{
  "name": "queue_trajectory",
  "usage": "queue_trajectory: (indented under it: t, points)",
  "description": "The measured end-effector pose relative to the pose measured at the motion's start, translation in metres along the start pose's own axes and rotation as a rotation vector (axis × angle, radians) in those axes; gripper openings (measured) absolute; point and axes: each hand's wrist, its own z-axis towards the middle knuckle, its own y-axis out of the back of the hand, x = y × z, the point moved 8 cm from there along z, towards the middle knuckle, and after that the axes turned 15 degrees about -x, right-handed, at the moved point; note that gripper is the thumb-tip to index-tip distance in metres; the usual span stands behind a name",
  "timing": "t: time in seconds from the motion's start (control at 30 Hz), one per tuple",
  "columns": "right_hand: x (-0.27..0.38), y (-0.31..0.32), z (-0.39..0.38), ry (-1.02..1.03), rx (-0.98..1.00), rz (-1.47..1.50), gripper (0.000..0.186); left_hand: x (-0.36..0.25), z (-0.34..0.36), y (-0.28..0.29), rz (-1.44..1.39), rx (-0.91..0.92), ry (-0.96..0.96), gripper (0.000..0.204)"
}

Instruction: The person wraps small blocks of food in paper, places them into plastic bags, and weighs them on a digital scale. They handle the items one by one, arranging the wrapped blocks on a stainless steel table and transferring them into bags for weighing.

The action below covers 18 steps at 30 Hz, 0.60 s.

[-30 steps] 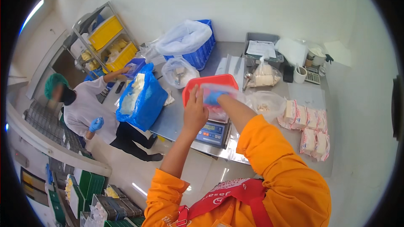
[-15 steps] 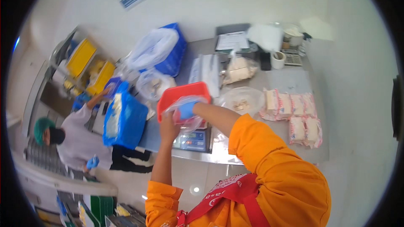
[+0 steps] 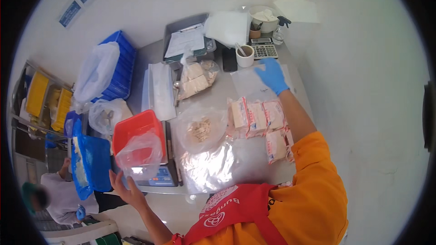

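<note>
My left hand (image 3: 126,189), bare with its fingers spread, is beside the near left corner of a red plastic tub (image 3: 128,127). A clear plastic bag (image 3: 140,150) drapes over the tub's near side; I cannot tell whether my fingertips touch it. The tub stands on a scale (image 3: 160,175) with a lit display. My right hand (image 3: 273,76), in a blue glove, reaches out at the right with fingers stretched and nothing visible in them. Beneath it lies a flat translucent plastic sheet (image 3: 245,81). Several wrapped pale packs (image 3: 256,119) with red print lie nearer me, beside my right forearm.
A shallow clear bag (image 3: 200,129) holds pale pieces mid-table. Behind stand a bag of pale blocks (image 3: 196,80), a grey tray (image 3: 186,29), a white cup (image 3: 245,56), a calculator (image 3: 264,50) and a spray bottle (image 3: 279,34). Blue crates (image 3: 122,68) are left; a co-worker (image 3: 68,195) stands beyond.
My right hand has left the bag in the red tub and swung right over the plastic sheet. My left hand has let go of the bag. The view has shifted right.
</note>
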Motion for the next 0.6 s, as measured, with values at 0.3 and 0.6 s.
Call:
queue_trajectory:
  t: [0.3, 0.6]
  points:
    - [-0.141, -0.119, 0.083, 0.019, 0.21, -0.628, 0.067, -0.028, -0.233, -0.077, 0.001, 1.49, 0.434, 0.041]
    - [-0.12, -0.16, 0.146, 0.028, 0.315, -0.594, 0.057, 0.061, -0.292, -0.044, 0.307, 1.284, 0.746, 0.032]
